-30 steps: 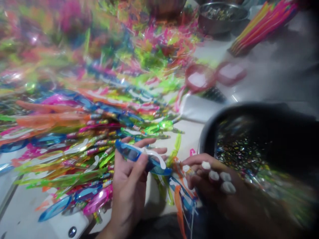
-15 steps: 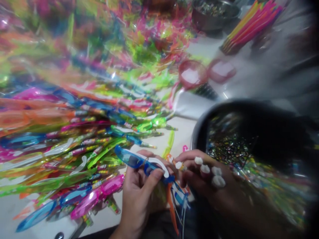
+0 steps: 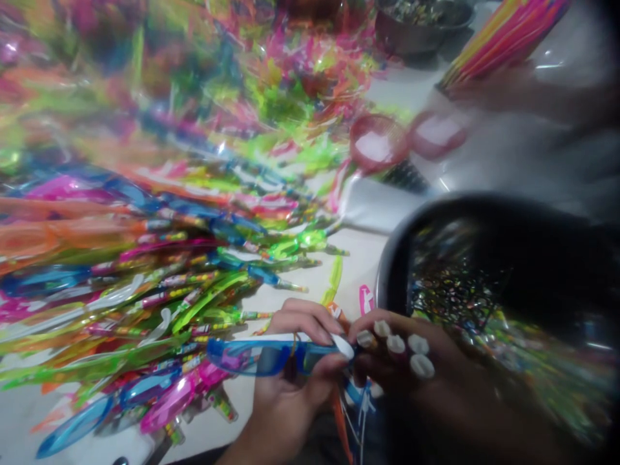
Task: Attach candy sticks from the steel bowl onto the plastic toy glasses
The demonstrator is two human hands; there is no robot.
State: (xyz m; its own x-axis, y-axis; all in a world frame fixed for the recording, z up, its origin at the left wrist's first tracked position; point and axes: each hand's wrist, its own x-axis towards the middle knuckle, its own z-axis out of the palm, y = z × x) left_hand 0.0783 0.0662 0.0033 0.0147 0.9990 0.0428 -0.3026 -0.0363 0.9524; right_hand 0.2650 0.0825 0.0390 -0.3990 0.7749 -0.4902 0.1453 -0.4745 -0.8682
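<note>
My left hand (image 3: 290,400) is closed around blue toy glasses (image 3: 261,358), thumb below and fingers above. A white temple arm (image 3: 343,345) lies along their top, its rounded end pointing right. Several thin tubes with whitish ends (image 3: 396,344) stick out between the fingers of my right hand (image 3: 440,336). The right fingertips meet the right end of the glasses, partly in shadow. Below the hands hang orange and blue pieces with white strings (image 3: 359,400). A yellow-green strip (image 3: 334,281) and a pink tag (image 3: 366,299) show just behind.
Colourful toy glasses with candy tubes (image 3: 159,284) are heaped on the left. A dark tub (image 3: 394,252) holding many small colourful pieces stands at right. Behind are red baskets (image 3: 380,143), a bowl (image 3: 411,35) and a bundle of pink and yellow strips (image 3: 508,42). A phone-like object (image 3: 121,445) lies at lower left.
The blue glasses have turned from slanted to nearly level and shifted down and right, with their right end against my right fingers. The tubes remain in my right hand.
</note>
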